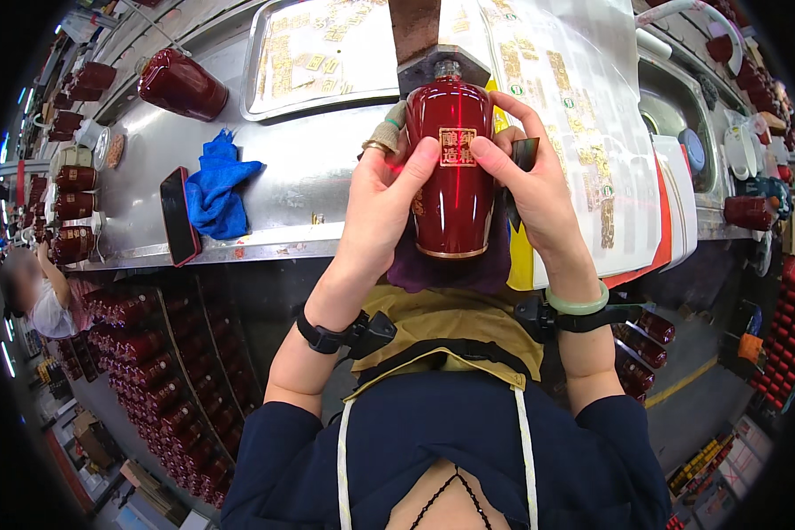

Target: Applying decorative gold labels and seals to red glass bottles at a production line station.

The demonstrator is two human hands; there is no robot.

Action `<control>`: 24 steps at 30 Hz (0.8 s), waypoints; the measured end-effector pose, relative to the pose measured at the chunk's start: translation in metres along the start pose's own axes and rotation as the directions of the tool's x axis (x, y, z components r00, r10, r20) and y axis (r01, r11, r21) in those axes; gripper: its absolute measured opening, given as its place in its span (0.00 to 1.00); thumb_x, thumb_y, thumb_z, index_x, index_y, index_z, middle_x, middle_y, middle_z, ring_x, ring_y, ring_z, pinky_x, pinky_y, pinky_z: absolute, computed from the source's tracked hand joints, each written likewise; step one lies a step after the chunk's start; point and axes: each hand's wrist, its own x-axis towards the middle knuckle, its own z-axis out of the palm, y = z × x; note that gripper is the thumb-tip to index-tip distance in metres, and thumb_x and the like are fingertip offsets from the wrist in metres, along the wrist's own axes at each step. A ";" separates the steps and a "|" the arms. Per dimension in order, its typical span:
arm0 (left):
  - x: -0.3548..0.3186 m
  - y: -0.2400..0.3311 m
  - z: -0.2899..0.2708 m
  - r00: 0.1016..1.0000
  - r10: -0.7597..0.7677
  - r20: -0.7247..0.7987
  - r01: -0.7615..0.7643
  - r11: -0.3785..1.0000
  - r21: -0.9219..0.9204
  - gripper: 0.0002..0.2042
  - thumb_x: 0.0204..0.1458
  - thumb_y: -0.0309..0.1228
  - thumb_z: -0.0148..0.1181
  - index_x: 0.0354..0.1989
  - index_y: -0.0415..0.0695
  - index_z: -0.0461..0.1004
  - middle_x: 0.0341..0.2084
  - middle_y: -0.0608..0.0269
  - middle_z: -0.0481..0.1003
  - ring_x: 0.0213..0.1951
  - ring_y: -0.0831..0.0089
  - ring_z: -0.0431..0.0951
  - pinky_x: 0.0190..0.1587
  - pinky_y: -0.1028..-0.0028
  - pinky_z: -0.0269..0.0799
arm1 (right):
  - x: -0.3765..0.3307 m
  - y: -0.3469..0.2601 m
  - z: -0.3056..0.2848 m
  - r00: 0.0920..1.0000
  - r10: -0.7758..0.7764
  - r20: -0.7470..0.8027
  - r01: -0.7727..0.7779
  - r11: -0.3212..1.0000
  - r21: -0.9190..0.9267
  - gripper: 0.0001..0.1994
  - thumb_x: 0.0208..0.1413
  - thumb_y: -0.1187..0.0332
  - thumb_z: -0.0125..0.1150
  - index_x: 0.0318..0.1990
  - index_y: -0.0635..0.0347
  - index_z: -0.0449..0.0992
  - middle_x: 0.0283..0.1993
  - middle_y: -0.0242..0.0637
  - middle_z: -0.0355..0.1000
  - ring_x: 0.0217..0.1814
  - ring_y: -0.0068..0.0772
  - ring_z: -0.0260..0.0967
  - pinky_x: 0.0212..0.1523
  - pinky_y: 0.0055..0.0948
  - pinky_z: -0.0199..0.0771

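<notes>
A glossy dark red bottle (452, 208) lies with its neck pointing away from me, a square gold label (458, 147) on its upper body. My left hand (382, 181) is closed on the bottle's left side, its thumb at the label's left edge; a fabric cover wraps one fingertip. From the other side my right hand (534, 168) grips the bottle too, thumb pressed on the label's right part. A flat dark piece (526, 155) sits between the right hand's fingers; its kind is unclear. Thin red light lines cross the bottle. Purple cloth (415, 265) lies beneath its base.
Left on the metal bench (132, 212) are a blue cloth (223, 185), a phone (179, 216) and another red bottle (183, 85). A tray (254, 66) holds gold labels; label sheets (583, 132) spread at right, near a sink (671, 106). Racked bottles (163, 380) stand below left, near another person (51, 305).
</notes>
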 end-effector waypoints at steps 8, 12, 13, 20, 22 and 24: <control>-0.001 -0.001 0.005 0.999 0.036 -0.001 -0.035 0.994 0.105 0.30 0.65 0.32 0.64 0.72 0.37 0.60 0.60 0.54 0.74 0.58 0.72 0.77 0.61 0.69 0.76 | -0.002 -0.001 0.002 0.999 -0.023 -0.023 0.023 1.000 -0.019 0.32 0.60 0.67 0.74 0.69 0.60 0.66 0.32 0.19 0.58 0.34 0.11 0.57 0.37 0.14 0.61; 0.000 -0.002 0.002 1.000 -0.012 0.002 0.012 0.995 0.094 0.31 0.65 0.33 0.64 0.72 0.37 0.60 0.60 0.54 0.74 0.58 0.72 0.78 0.61 0.69 0.76 | -0.002 0.002 0.002 0.998 -0.057 -0.033 0.057 0.998 -0.021 0.32 0.59 0.67 0.75 0.68 0.60 0.67 0.32 0.19 0.58 0.33 0.11 0.56 0.37 0.15 0.60; 0.000 -0.002 0.001 1.000 -0.010 0.000 0.010 0.995 0.100 0.30 0.65 0.33 0.64 0.72 0.37 0.60 0.60 0.54 0.74 0.57 0.72 0.78 0.61 0.69 0.76 | -0.002 0.002 0.002 0.998 -0.056 -0.036 0.055 0.998 -0.024 0.32 0.59 0.67 0.75 0.68 0.60 0.67 0.32 0.19 0.58 0.33 0.11 0.56 0.37 0.15 0.60; 0.000 -0.002 0.000 1.000 -0.008 0.010 0.007 0.997 0.075 0.30 0.66 0.34 0.63 0.72 0.36 0.60 0.59 0.54 0.75 0.57 0.73 0.77 0.61 0.69 0.75 | -0.003 -0.002 -0.001 1.000 -0.016 -0.006 0.016 0.999 -0.035 0.30 0.63 0.67 0.71 0.69 0.61 0.66 0.36 0.22 0.63 0.39 0.12 0.61 0.42 0.16 0.65; 0.001 -0.001 0.000 1.000 -0.006 0.016 0.005 0.999 0.043 0.30 0.66 0.33 0.63 0.72 0.36 0.60 0.59 0.54 0.75 0.58 0.73 0.77 0.61 0.70 0.75 | -0.005 -0.010 -0.006 1.000 0.021 0.001 -0.021 0.999 0.043 0.28 0.65 0.67 0.66 0.70 0.62 0.65 0.39 0.26 0.66 0.44 0.14 0.63 0.47 0.17 0.66; 0.001 -0.001 0.001 1.000 -0.004 0.021 0.004 1.000 0.010 0.30 0.66 0.33 0.63 0.72 0.36 0.60 0.59 0.54 0.74 0.58 0.73 0.77 0.61 0.70 0.75 | -0.009 -0.014 -0.012 0.998 0.042 0.048 -0.051 0.976 0.212 0.23 0.71 0.69 0.54 0.69 0.66 0.63 0.50 0.34 0.71 0.58 0.20 0.65 0.59 0.23 0.66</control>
